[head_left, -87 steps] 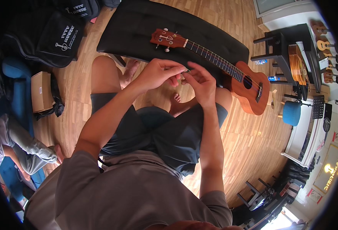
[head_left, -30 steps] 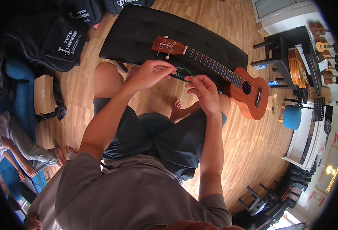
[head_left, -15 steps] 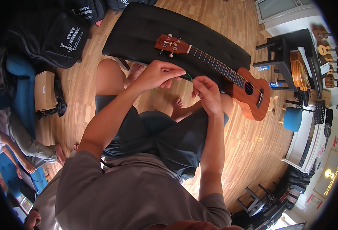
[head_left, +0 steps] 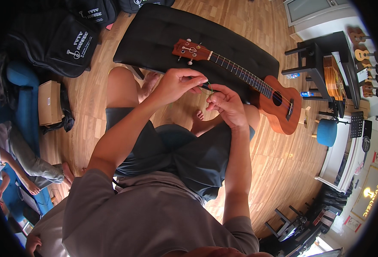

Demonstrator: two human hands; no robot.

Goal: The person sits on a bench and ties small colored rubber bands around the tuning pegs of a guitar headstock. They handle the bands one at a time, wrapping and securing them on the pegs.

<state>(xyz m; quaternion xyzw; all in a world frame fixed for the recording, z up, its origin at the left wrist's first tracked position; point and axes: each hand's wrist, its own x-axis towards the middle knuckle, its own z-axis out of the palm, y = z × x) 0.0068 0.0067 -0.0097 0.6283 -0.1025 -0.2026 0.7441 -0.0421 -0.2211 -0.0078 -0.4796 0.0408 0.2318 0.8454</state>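
Note:
My left hand (head_left: 178,86) is closed in a pinch on a thin green string (head_left: 210,88). Close beside it, my right hand (head_left: 227,106) pinches the same string between thumb and fingertips, and the short stretch between the hands looks curved. Where the rest of the string runs is too fine to follow. Beyond both hands, a brown wooden ukulele (head_left: 276,115) lies face up on a black padded bench (head_left: 159,32). Its headstock with metal tuners (head_left: 190,50) points left, and its body rests toward the right end, by my right knee.
Black instrument bags (head_left: 60,43) and a cardboard box (head_left: 50,103) stand at left, near a seated person (head_left: 19,154) on blue seating. To the right are a black stand (head_left: 313,64) with a guitar, a blue stool (head_left: 327,132) and a white piano (head_left: 337,167). Small guitars hang on the wall.
My right hand has shifted slightly left and turned, bringing its fingers nearer to my left hand. The green string between them now bends differently. The seated person's arms have moved a little.

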